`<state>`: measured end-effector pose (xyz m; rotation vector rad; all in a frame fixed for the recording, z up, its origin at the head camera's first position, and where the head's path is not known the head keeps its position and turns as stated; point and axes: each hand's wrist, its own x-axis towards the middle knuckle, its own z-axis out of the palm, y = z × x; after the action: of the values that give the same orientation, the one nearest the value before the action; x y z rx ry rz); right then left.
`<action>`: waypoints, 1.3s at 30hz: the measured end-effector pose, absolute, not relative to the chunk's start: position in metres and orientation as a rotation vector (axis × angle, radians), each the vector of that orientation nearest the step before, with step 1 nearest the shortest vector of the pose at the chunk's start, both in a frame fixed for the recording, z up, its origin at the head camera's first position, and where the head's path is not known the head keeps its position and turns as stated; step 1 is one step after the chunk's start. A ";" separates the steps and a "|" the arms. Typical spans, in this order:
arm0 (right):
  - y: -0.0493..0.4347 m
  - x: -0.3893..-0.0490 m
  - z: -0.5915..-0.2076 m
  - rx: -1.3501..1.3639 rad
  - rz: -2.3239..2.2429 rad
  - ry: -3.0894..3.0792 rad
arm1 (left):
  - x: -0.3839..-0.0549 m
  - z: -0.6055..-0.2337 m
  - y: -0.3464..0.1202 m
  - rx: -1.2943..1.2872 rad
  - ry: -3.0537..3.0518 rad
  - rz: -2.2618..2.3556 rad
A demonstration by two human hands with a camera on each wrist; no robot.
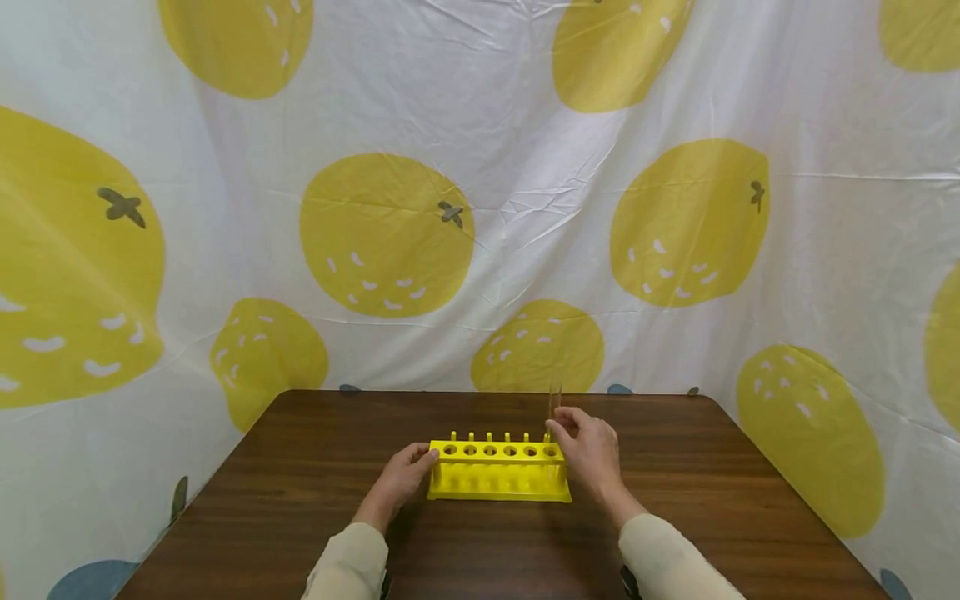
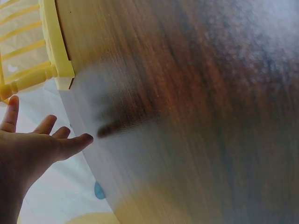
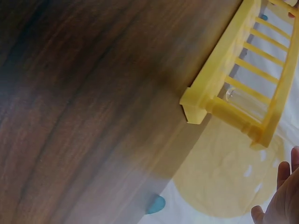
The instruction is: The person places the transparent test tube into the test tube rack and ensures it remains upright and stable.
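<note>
Your right hand pinches the clear tube, whose lower part stands inside the right end of the yellow rack; guide it upright, so it does not scrape. Your left hand grips the opposite end: hold firmly. The table spreads widely on both sides; behind its far edge hangs the curtain.

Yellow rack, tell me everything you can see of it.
The yellow rack looks like shiny plastic: a base, end posts and a top bar with six round holes, pegs behind. It stands upright on the brown table. The left hand holds its left end; at its right end, the right hand pinches a clear tube.
</note>
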<state>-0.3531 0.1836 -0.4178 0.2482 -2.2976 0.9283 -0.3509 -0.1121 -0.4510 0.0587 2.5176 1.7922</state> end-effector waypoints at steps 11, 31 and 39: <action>0.183 -0.350 -0.428 0.224 0.933 -2.338 | -0.350 -0.451 -0.111 0.070 2.515 1.801; 0.182 -0.349 -0.433 0.177 0.945 -2.365 | -0.349 -0.450 -0.112 0.074 2.520 1.805; 0.183 -0.350 -0.434 0.163 0.934 -2.384 | -0.352 -0.450 -0.113 0.075 2.547 1.761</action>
<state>-0.3497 0.1830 -0.4340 0.1626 -2.3842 0.9343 -0.3518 -0.1126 -0.4498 0.0754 2.5468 1.7611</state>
